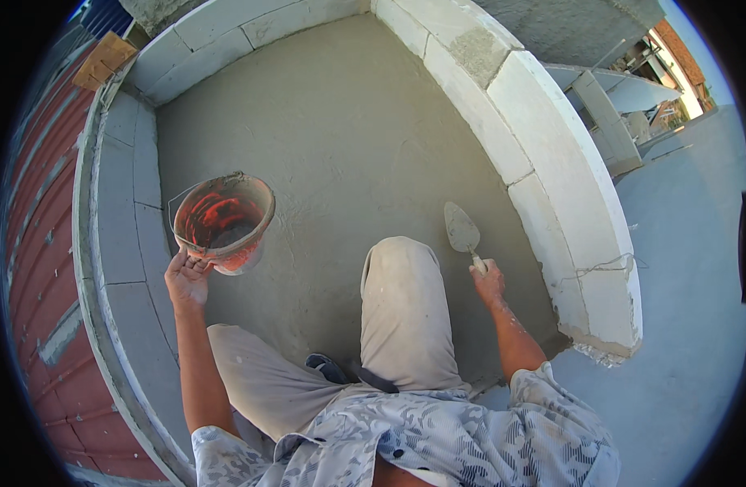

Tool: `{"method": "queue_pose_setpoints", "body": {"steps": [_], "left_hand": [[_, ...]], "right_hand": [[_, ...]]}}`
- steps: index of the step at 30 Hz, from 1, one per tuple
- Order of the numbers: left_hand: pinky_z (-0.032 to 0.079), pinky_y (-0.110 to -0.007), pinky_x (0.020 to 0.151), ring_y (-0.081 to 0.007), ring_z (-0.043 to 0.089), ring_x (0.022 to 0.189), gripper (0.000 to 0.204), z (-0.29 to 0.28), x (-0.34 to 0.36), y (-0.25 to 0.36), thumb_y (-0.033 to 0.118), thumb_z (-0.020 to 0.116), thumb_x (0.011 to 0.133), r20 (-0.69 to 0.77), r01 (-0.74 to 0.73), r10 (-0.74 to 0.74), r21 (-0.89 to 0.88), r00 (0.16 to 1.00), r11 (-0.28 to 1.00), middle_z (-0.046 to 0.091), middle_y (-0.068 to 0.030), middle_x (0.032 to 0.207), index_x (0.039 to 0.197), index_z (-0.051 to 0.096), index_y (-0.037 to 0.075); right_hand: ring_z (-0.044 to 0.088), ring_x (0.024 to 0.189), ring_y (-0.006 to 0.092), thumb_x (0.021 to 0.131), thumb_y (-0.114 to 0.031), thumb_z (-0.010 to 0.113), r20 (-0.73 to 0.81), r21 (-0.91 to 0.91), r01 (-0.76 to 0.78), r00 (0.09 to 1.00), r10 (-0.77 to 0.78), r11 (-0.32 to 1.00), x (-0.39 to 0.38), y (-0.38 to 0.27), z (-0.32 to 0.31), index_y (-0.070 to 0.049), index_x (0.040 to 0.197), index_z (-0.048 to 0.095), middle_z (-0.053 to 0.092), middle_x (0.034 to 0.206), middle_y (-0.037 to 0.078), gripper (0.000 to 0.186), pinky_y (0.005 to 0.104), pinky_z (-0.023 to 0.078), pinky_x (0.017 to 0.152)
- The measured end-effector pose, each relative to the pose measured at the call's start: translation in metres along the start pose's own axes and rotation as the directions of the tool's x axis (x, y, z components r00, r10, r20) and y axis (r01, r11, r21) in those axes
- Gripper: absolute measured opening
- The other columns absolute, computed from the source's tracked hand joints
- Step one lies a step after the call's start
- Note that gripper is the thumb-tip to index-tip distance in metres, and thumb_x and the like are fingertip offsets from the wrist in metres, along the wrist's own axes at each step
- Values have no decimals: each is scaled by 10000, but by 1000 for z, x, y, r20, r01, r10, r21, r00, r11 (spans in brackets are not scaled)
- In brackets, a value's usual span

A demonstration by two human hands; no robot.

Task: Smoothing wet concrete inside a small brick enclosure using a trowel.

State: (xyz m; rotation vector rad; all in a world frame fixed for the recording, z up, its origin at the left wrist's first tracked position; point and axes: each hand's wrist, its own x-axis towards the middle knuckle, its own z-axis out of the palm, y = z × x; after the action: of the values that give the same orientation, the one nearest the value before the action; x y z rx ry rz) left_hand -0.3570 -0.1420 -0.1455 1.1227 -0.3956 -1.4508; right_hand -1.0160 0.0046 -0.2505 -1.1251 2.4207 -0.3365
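Observation:
My left hand (189,278) is closed on the near rim of an orange-red bucket (244,261), which is crusted with grey mortar and tilted so that I see into it. A thin wire handle hangs at the bucket's left side. On the right, my right hand (488,280) grips the handle of a trowel (462,229). The trowel's pointed blade is coated in grey and aims away from me. Both tools are held over a floor of wet-looking grey mortar (332,122), smooth in places and streaked in others.
Low walls of pale blocks (543,122) border the mortar floor on the left, far side and right. Red metal roofing (56,325) lies beyond the left wall, with a wooden board (105,61) at the far left corner. A bent wire (604,266) sticks out from the right wall.

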Motion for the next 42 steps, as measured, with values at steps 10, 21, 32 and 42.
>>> {"method": "queue_pose_setpoints", "body": {"steps": [10,21,32,42], "left_hand": [[516,-395,897,-214,698,927,347,-8,58,-17,264,448,1014,174,133,-165,181,971,974,726,-82,1034,1214,613,33],[481,-454,956,-249,694,994,372,-39,61,-30,268,425,1031,237,246,-263,101,935,964,700,-114,1155,1274,563,23],[467,-402,956,-227,671,1026,336,-27,58,-34,268,459,1022,344,147,-207,192,916,970,693,-101,1142,1210,581,18],[459,-417,983,-242,658,1075,370,-24,53,-41,267,461,1031,392,195,-247,168,886,966,677,-128,1198,1254,570,-7]], "right_hand": [[659,987,421,913,-370,603,267,-9,218,941,-208,976,-100,-16,68,-93,1224,556,704,1026,196,419,530,509,855],[654,942,464,970,-365,558,-150,-89,-229,965,214,969,-89,22,57,-65,1233,566,682,984,239,399,541,521,855],[651,1013,461,986,-371,524,242,-42,-61,968,69,997,-119,-5,111,-83,1322,517,675,1071,284,442,552,512,889],[656,933,468,989,-357,526,-203,615,-569,555,807,545,-139,99,77,9,1162,527,672,969,265,404,539,514,832]]}}
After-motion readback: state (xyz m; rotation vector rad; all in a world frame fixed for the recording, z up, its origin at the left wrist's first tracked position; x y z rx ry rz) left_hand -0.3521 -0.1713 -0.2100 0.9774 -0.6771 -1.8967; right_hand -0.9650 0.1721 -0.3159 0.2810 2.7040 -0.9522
